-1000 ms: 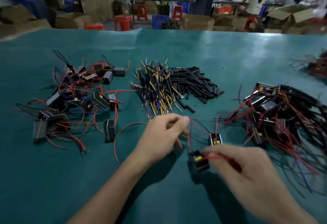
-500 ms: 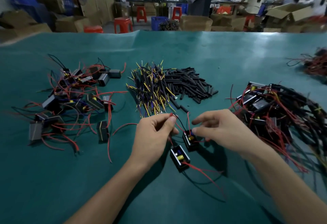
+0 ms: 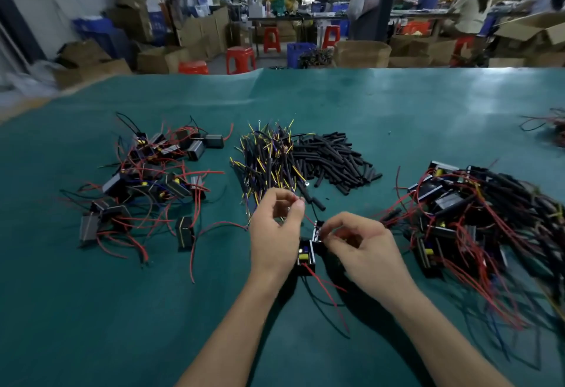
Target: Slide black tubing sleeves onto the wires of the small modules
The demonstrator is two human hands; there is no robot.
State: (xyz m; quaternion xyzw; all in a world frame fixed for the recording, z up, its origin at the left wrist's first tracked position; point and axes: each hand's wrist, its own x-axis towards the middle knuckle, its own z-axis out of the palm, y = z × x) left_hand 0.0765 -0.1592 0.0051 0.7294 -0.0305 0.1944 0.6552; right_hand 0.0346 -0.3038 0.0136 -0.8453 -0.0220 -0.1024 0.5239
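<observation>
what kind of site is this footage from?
Likely a small electronics assembly workshop. A green work table carries batch piles of wired modules and cut black tubing sleeves; behind it stand cardboard boxes, plastic stools and other seated workers.

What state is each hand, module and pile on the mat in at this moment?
left hand: fingers curled, pinching a thin wire.
right hand: fingers curled on a module's wire.
two modules: between the hands, no sleeve visible on their wires.
black sleeves: loose heap.
left module pile: bare red wires.
right module pile: tangled, black-sleeved wires.
</observation>
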